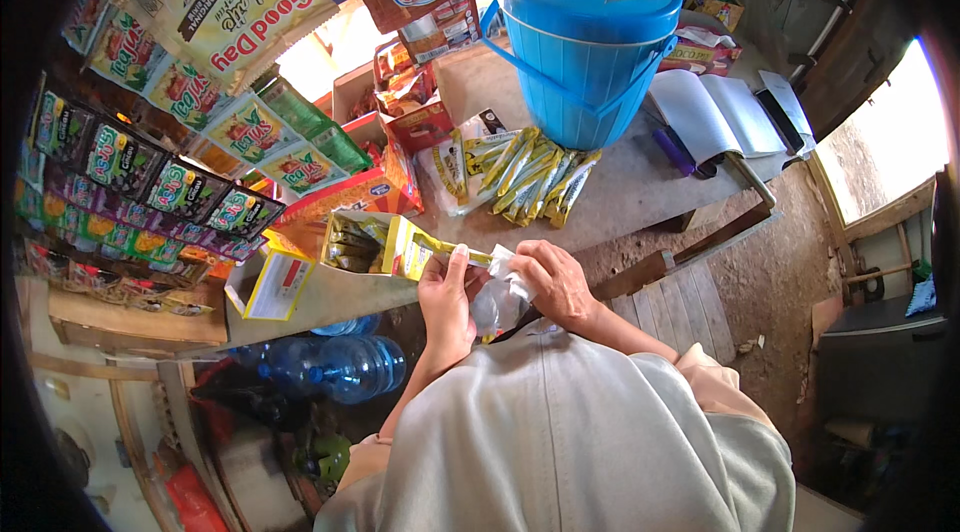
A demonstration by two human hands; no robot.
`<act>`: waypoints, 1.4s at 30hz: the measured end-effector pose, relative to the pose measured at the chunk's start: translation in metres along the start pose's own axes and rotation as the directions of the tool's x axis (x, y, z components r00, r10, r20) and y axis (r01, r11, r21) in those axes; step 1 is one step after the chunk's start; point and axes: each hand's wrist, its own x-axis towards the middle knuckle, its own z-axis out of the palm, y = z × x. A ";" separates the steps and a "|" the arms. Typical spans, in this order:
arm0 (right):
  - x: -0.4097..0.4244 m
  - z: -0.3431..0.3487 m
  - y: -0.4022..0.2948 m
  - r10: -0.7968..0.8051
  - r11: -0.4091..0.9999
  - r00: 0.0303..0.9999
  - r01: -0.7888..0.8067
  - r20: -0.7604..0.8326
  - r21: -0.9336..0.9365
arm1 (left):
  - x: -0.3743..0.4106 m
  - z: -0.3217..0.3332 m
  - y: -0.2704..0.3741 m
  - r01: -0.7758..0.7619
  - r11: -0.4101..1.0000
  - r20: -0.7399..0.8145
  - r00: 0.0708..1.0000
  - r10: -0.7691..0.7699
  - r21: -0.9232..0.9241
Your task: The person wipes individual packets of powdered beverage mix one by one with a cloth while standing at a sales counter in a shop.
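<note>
My left hand (447,299) pinches a slim yellow stick packet (478,257) between thumb and fingers. At the packet's right end, my right hand (556,283) grips a crumpled white tissue (510,271), which is pressed against it. Just left of my left hand, an open yellow carton (406,251) holds more of the same packets, some standing inside. A loose heap of yellow stick packets (525,179) lies on the tabletop beyond my hands. Below the tissue, a clear plastic bag (496,311) shows partly between my wrists.
A lidded blue bucket (581,67) stands behind the heap. To its right lies an open notebook (709,112). Strips of hanging sachets (180,97) crowd the left side. A second yellow box (276,284) sits at the table's edge, above large blue water bottles (352,367).
</note>
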 end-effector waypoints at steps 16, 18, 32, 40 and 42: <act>-0.002 0.004 -0.003 0.042 0.998 0.999 -0.042 0.005 -0.049 | 0.001 -0.002 -0.006 -0.024 0.999 0.042 0.999 0.025 -0.025; -0.005 0.003 0.003 0.036 0.999 0.999 -0.036 0.009 -0.038 | 0.003 -0.003 -0.010 -0.022 0.999 0.037 0.999 0.023 -0.030; 0.042 -0.016 -0.017 -0.065 0.979 0.996 0.050 0.068 0.200 | 0.010 -0.003 0.000 -0.170 0.985 -0.020 0.985 0.169 -0.041; -0.003 -0.018 0.018 0.678 0.307 0.597 -0.760 0.429 0.573 | 0.007 -0.011 0.013 -0.253 0.963 -0.039 0.967 0.250 -0.092; 0.008 -0.014 0.005 0.576 -0.027 0.675 -0.549 0.462 0.835 | 0.003 -0.005 0.012 -0.233 0.968 -0.041 0.972 0.230 -0.098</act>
